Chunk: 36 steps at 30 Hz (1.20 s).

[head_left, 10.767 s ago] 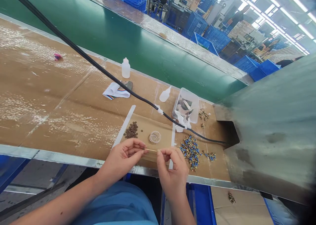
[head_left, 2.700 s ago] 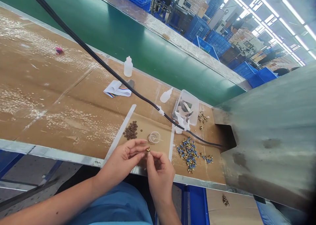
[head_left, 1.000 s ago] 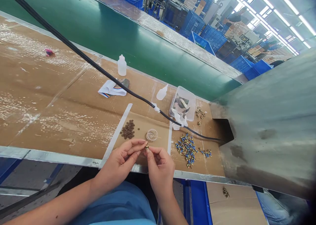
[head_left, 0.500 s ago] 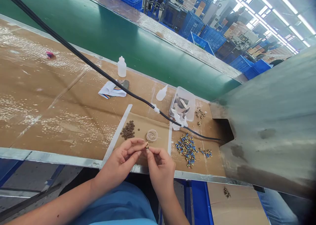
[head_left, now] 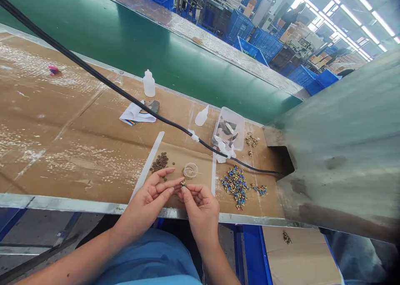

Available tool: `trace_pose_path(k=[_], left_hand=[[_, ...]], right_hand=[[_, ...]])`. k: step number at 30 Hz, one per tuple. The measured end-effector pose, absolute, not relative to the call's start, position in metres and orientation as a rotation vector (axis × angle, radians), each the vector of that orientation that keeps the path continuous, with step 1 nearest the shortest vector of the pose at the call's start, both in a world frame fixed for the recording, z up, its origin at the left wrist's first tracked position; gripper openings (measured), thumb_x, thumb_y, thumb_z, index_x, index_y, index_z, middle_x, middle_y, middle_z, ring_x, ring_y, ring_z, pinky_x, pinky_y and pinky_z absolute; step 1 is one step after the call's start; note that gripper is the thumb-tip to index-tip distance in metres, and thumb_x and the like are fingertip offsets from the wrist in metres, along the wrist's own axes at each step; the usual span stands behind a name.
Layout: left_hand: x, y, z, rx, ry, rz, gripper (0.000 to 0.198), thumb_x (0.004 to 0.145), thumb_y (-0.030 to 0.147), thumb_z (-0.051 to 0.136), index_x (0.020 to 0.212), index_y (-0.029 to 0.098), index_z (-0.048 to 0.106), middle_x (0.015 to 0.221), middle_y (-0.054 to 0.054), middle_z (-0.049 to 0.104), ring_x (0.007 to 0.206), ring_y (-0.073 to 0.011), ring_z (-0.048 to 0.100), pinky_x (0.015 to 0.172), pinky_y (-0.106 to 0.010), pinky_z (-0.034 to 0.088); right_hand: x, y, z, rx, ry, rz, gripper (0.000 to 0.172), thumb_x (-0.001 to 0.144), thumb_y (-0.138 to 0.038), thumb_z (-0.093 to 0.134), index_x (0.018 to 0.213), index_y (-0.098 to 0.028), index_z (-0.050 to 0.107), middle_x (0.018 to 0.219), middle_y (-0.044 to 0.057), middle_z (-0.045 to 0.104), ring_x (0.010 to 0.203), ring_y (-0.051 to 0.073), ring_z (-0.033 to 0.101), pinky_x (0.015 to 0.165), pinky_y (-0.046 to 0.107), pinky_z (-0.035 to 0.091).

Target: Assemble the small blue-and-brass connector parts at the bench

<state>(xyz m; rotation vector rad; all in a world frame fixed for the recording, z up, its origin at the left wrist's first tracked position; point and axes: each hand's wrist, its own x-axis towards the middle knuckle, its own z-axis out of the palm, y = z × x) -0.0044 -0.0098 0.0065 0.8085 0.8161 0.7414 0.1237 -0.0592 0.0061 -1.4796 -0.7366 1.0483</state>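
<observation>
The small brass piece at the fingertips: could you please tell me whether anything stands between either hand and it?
Nothing visible does. The left hand and the right hand both pinch the brass piece directly with bare fingertips; the clear cup lies just beyond, apart from it.

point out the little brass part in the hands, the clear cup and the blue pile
brass part (head_left: 183,183), head view, on its visible middle
clear cup (head_left: 185,171), head view, on its left rim
blue pile (head_left: 233,184), head view, on the middle of the heap
</observation>
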Motion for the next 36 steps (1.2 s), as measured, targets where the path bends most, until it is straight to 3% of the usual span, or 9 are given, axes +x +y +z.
trace_pose_path(k=[13,21,28,36], left_hand=[[-0.005,-0.013,0.004,0.992,0.854,0.703,0.040,0.089,0.028,0.054,0.126,0.021,0.039,0.129,-0.010,0.062,0.113,-0.0194,0.060,0.097,-0.031,0.046],[-0.003,-0.013,0.008,1.006,0.884,0.720,0.035,0.087,0.027,0.056,0.119,0.021,0.043,0.121,-0.010,0.067,0.110,-0.0208,0.062,0.092,-0.031,0.048],[-0.004,-0.012,0.011,0.877,0.867,0.760,0.045,0.084,0.028,0.060,0.125,0.022,0.041,0.117,-0.010,0.070,0.106,-0.0239,0.065,0.092,-0.037,0.050],[-0.003,-0.013,0.008,0.878,0.877,0.801,0.041,0.086,0.027,0.058,0.123,0.022,0.040,0.117,-0.010,0.069,0.112,-0.0212,0.061,0.098,-0.033,0.046]], right_hand=[[0.125,-0.066,0.002,-1.590,-0.906,0.918,0.012,0.084,-0.029,0.060,0.085,-0.019,0.066,0.079,0.003,0.071,0.070,0.015,0.067,0.067,0.027,0.055],[0.125,-0.068,0.003,-1.652,-0.976,0.852,0.014,0.084,-0.030,0.059,0.084,-0.018,0.067,0.078,0.004,0.070,0.070,0.015,0.066,0.065,0.027,0.055],[0.124,-0.061,0.011,-1.537,-0.802,1.023,0.015,0.081,-0.031,0.063,0.082,-0.017,0.064,0.074,0.004,0.071,0.068,0.015,0.068,0.066,0.027,0.056],[0.126,-0.064,0.012,-1.588,-0.910,0.931,0.013,0.083,-0.029,0.061,0.084,-0.018,0.066,0.077,0.004,0.072,0.069,0.015,0.068,0.067,0.027,0.055]])
